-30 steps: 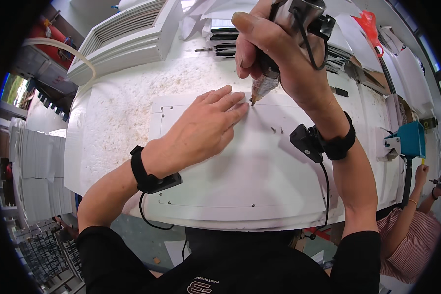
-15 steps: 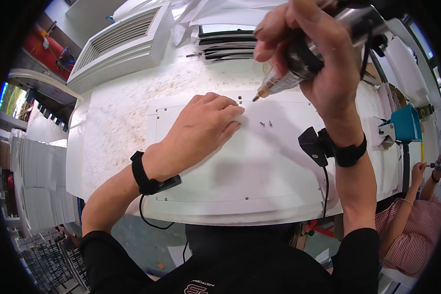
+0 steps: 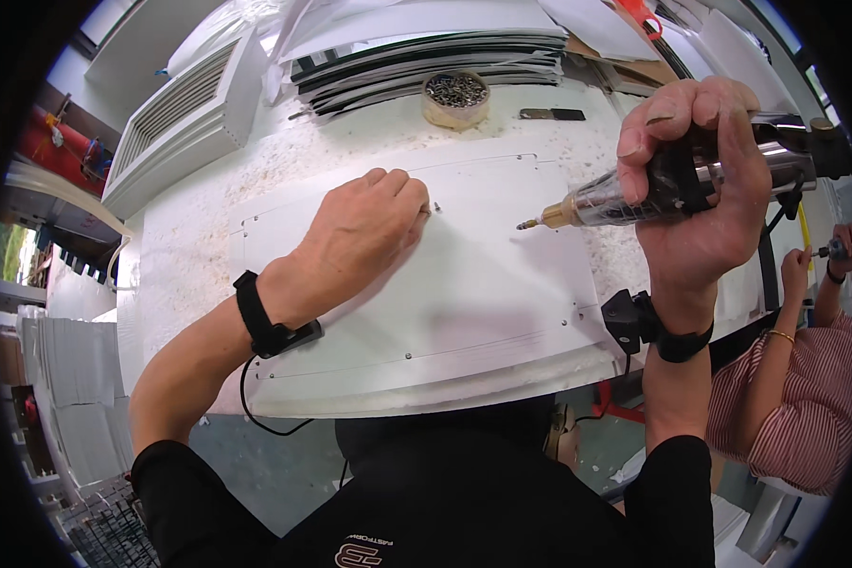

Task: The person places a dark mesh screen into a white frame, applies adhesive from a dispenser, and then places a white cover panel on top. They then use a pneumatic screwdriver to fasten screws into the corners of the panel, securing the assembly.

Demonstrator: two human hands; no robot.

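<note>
My right hand (image 3: 696,180) is wrapped round a power screwdriver (image 3: 620,197), its bit pointing left above the white panel (image 3: 464,275). My left hand (image 3: 364,218) rests low over the panel with its fingers drawn together. A small shiny screw (image 3: 425,213) shows at its fingertips, partly hidden. Just right of those fingers a second loose screw (image 3: 436,207) lies on the panel. Several small screws sit along the panel's edges, one of them (image 3: 408,356) at the near edge.
A round tub (image 3: 456,106) full of screws stands beyond the panel, beside a flat dark-handled tool (image 3: 552,115). Behind are stacked dark-edged sheets (image 3: 369,80); a white louvred frame (image 3: 185,118) is at far left. A co-worker in a striped shirt (image 3: 795,393) works at right.
My right hand and screwdriver have moved right and nearer, away from my left hand. My left fingers have come to the loose screws and closed. The view has shifted, bringing the screw tub into sight.
</note>
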